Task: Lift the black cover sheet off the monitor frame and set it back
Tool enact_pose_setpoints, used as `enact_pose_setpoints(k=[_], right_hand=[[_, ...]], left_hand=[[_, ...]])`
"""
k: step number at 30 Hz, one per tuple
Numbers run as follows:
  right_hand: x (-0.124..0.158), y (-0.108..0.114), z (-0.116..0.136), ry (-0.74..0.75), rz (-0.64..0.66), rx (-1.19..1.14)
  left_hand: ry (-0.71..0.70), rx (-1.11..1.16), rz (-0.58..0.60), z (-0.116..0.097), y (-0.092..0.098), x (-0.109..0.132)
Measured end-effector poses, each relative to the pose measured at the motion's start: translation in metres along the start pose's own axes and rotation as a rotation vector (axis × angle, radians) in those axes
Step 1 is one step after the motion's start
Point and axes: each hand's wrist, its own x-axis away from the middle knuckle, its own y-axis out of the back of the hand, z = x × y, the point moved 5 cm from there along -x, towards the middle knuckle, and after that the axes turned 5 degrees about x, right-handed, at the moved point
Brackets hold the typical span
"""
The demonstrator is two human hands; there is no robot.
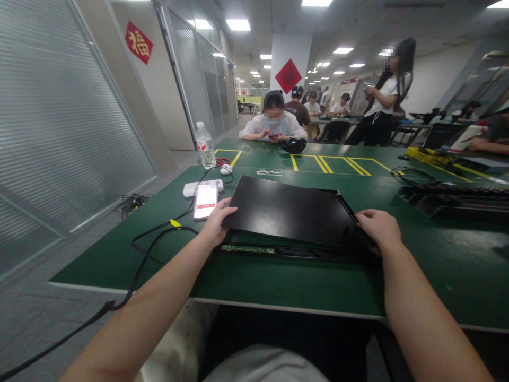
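A flat black panel [290,209] lies tilted on a black frame [286,251] on the green table [254,281], its near edge raised. The frame's front strip shows a green circuit board. My left hand [217,223] grips the panel's near left corner, fingers curled over the edge. My right hand [377,225] holds the near right corner, fingers closed on it.
A phone [205,200] on a white pad, black cables [159,239], a water bottle [205,145] and a mouse sit to the left. Another black frame [457,199] lies at right. A seated person [274,124] faces me across the table; others stand and sit behind.
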Motion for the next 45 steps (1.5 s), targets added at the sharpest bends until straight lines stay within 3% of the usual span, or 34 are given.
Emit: enact_pose_setpoints(k=[45], right_hand=[[0.0032, -0.0021, 0.0031, -0.020, 0.046, -0.026]], left_hand=[[-0.020, -0.010, -0.021, -0.0041, -0.0031, 0.0043]])
